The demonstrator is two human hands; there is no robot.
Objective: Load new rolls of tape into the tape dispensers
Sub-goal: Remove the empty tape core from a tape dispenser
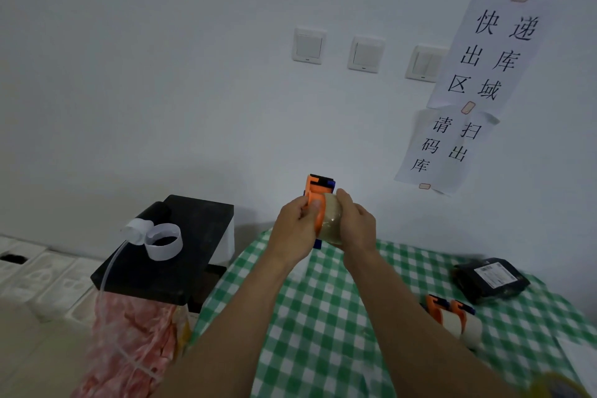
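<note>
Seating a fresh roll on its hub is the step I judge to be in hand. My left grip point(294, 229) is curled round the orange frame of the tape dispenser point(318, 186), thumb on the flange, and holds it in the air above the far edge of the tabletop point(323, 317), in front of the wall. My right grip point(355, 223) is wrapped over the outside of the tape roll point(329, 223), a pale translucent one, which sits against the dispenser's side between my two palms. Whether the core is fully down on the hub I cannot tell; my fingers hide the joint.

The next move, as I read it, calls for a firm, square push from the right while the left braces the frame. After that, I would find the loose end of the tape and lead it up toward the blue and black cutter end at the top. The risk I see is a roll going on tilted, or facing the wrong way round.

Lower right on the checked cloth lie two more orange dispensers point(452, 320), just beside each other and seemingly with pale rolls on them, near a black parcel point(491, 279). A yellowish roll point(562, 388) shows blurred at the bottom corner.
</note>
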